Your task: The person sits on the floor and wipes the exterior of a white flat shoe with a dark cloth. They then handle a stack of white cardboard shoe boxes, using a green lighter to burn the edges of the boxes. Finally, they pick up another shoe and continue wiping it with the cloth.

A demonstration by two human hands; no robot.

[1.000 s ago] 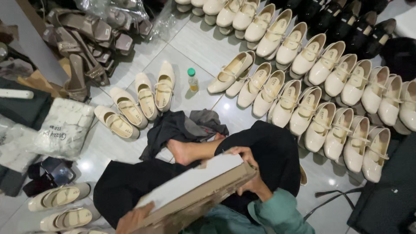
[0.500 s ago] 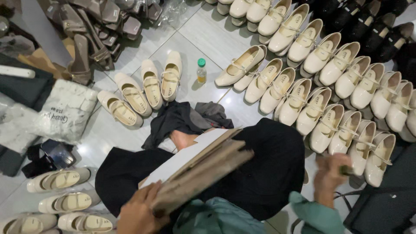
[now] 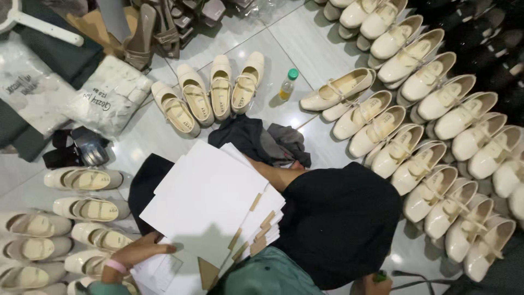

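A stack of flat white cardboard sheets (image 3: 210,202) lies across the person's lap, fanned so the brown edges show, likely to keep them steady. The left hand (image 3: 136,254) rests on the stack's lower edge, fingers gently curled, pressing rather than clasping. The right hand (image 3: 376,283) is mostly cut off; its grip cannot be told. Cream shoes (image 3: 218,90) and a small bottle (image 3: 287,84) stand on the tiled floor (image 3: 305,49).

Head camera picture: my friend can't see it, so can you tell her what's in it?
A person sitting on a tiled floor steadies a stack of flat white cardboard sheets on their lap with the left hand. Rows of cream shoes lie all around, with a small green-capped bottle among them.
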